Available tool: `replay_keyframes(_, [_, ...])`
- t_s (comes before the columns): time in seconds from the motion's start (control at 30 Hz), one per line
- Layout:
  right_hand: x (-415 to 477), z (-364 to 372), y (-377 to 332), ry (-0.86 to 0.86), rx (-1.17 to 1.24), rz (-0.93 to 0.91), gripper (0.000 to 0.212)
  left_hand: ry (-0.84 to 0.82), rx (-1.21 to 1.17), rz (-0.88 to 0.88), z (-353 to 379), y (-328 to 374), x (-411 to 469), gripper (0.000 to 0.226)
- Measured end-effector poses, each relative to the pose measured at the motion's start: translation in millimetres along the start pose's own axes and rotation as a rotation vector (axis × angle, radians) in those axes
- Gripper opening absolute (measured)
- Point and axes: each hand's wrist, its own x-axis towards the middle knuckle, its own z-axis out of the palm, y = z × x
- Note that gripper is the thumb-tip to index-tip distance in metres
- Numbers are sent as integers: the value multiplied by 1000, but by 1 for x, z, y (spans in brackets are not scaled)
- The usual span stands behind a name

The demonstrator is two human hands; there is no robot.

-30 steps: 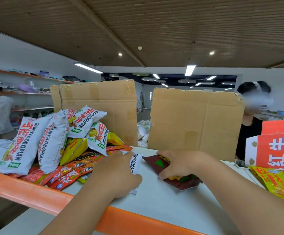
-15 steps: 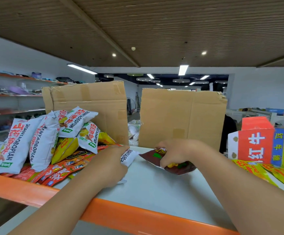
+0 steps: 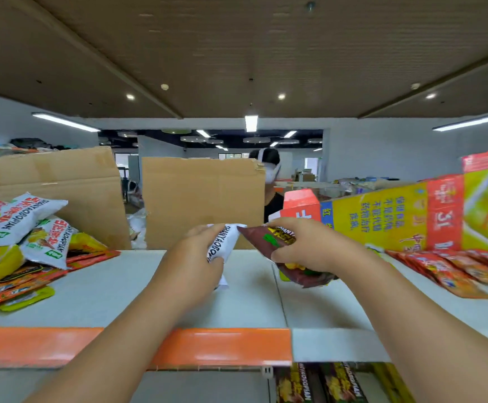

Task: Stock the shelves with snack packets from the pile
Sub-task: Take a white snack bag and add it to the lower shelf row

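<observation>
The shelf [image 3: 120,289] ran white behind its orange edge; the view had swung right, so the pile [image 3: 18,228] sat farther left and the box [image 3: 388,216] loomed larger; the left hand [image 3: 193,257] curled round the white packet [image 3: 224,239]; the right hand [image 3: 312,245] pinched the brown packet [image 3: 266,238], earlier flat on the shelf, now lifted just beside the white one.

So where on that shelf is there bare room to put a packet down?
Bare white shelf lies between the snack pile and the left hand, and between the two forearms up to the orange front edge. Crowded: the left end under the pile, and the right end, where flat red packets lie before the yellow and red box.
</observation>
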Motion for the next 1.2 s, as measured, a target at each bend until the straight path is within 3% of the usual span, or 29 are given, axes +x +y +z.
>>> replay_keyframes(0.33, [-173, -102, 121, 188, -7, 93, 63, -63, -176, 208, 102, 192, -58, 55])
replay_keyframes(0.6, [-293, -121, 202, 236, 65, 144, 59, -149, -251, 263, 165, 274, -133, 57])
replay_keyframes(0.9, [-336, -62, 248, 99, 163, 187, 65, -267, -192, 193, 206, 250, -200, 59])
replay_keyframes(1.2, [-298, 85, 236, -126, 212, 258, 72, -384, -85, -86, 215, 124, -259, 56])
